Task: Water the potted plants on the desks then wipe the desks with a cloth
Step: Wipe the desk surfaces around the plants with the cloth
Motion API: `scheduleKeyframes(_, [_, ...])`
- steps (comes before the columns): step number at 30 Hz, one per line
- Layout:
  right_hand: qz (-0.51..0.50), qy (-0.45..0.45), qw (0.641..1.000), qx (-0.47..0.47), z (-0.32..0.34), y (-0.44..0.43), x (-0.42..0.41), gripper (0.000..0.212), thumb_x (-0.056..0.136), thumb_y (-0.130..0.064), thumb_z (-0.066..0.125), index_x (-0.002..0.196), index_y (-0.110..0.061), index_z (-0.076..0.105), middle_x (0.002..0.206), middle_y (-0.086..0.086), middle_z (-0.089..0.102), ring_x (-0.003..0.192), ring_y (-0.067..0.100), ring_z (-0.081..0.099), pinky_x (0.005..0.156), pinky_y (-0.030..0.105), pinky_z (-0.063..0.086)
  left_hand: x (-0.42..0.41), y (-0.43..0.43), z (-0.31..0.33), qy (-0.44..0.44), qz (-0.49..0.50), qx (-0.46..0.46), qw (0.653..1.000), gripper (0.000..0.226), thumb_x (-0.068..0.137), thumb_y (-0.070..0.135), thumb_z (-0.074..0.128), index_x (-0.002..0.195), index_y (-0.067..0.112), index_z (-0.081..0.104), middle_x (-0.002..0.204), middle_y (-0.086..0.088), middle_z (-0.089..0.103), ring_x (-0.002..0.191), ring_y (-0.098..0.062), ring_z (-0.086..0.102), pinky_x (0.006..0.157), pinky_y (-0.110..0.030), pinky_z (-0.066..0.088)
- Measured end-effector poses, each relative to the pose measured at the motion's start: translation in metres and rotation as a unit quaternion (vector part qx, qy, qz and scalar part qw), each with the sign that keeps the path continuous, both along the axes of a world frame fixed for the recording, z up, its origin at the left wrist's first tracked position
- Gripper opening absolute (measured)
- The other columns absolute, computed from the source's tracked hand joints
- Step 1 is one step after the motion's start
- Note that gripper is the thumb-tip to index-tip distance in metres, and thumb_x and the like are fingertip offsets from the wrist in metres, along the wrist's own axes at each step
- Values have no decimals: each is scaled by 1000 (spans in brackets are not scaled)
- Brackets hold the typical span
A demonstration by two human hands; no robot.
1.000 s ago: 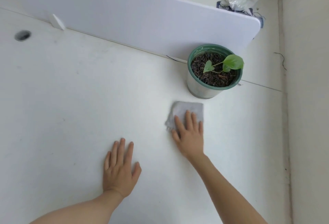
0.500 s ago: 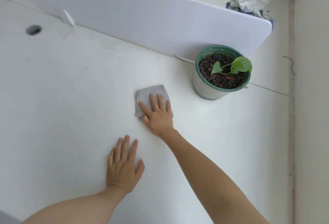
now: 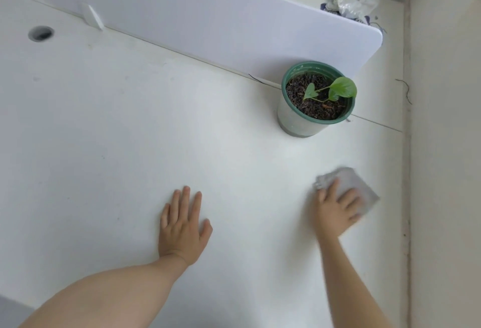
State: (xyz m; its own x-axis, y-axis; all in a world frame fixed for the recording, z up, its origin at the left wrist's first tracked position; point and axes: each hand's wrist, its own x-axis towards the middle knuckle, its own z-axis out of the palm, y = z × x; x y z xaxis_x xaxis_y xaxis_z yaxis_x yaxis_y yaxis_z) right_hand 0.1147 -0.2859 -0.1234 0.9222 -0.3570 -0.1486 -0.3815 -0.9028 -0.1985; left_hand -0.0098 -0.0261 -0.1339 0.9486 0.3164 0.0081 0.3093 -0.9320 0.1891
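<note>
White desk (image 3: 130, 145) fills most of the view, w/ a white divider panel (image 3: 208, 22) standing along its far edge. Both my forearms reach fwd over the desk: L arm comes in from the lower left, R arm from the bottom, angled toward the wall (image 3: 447, 145) side.

Green pot (image 3: 299, 119) w/ dark soil & a small leafy plant (image 3: 343, 87) stands upright just in front of the divider's end. It's beyond my R hand and apart from it.

L hand (image 3: 182, 231) lies palm down, flat on the bare top, well apart from the cloth. Fingers straight & close together, thumb out to the side, holding nothing.

R hand (image 3: 335, 213) is palm down near the desk's R edge, blurred. Grey cloth (image 3: 356, 184) sits under its fingers (image 3: 347, 197) & sticks out past the tips on the far & R sides. Those fingers look stretched out & a bit spread, pressing the cloth onto the desk, not curled round it. Blur hides finer detail.

Round cable hole (image 3: 40, 33) at far left.
</note>
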Motion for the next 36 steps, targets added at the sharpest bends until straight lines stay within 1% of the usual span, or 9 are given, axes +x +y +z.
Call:
scheduleKeyframes(3, [149,-26,988,-24,-5,77,-50,51,79,-39,39,126,-22,48,124,27,58,115,48,54,92,57,42,0,0,2,0,-8,-6,1000,57,74,36,36,126,13,41,130,-19,57,125,-27,33,98,-40,23])
scheduleKeyframes(10, [505,-44,862,-4,-16,53,-166,53,93,-48,22,145,-37,16,157,6,11,146,27,1,112,43,14,-4,7,3,-1,-36,-20,999,55,75,30,34,118,9,62,128,-20,58,124,-30,42,96,-40,24])
scheduleKeyframes(12, [470,-25,881,-45,-16,13,-145,55,93,-52,15,145,-37,14,158,7,12,146,25,3,110,43,19,-3,6,5,26,-35,-27,999,56,75,34,34,117,9,63,128,-20,58,120,-36,53,96,-40,23])
scheduleKeyframes(15, [160,23,986,-50,4,-32,-95,65,88,-57,10,145,-29,24,154,16,22,143,34,16,110,49,24,-4,4,6,41,-26,-59,997,61,77,41,33,120,9,60,134,-19,53,123,-38,50,98,-40,18])
scheduleKeyframes(19, [-61,82,994,23,22,-11,-82,58,94,-44,17,148,-24,10,157,15,1,143,35,-3,114,55,3,-5,2,11,41,-15,-88,995,77,75,53,18,134,13,48,149,-14,35,140,-32,29,106,-37,8])
scheduleKeyframes(22, [2,73,997,25,18,60,-107,62,89,-48,15,147,-25,16,157,14,10,144,35,7,113,55,9,-5,3,13,50,-15,-114,992,90,67,58,4,142,18,35,157,-8,17,146,-25,9,111,-36,2])
scheduleKeyframes(26, [180,62,982,-9,22,111,-157,53,76,-46,36,116,-28,64,122,11,65,111,32,62,82,48,52,-6,4,16,58,-18,-124,990,94,64,59,0,143,19,33,158,-7,14,146,-24,6,113,-38,3])
scheduleKeyframes(31, [247,81,966,-17,37,97,-178,54,82,-44,26,128,-31,52,145,10,43,131,37,42,98,45,43,-8,8,19,69,-39,-132,988,92,65,57,-1,143,20,33,158,-8,13,146,-24,5,113,-39,5])
scheduleKeyframes(36, [163,87,982,-25,39,106,-195,37,71,-39,39,88,-33,71,100,3,73,88,29,71,51,30,55,-11,13,24,98,-67,-138,983,75,74,44,14,145,23,26,159,-6,4,146,-22,-3,114,-37,1])
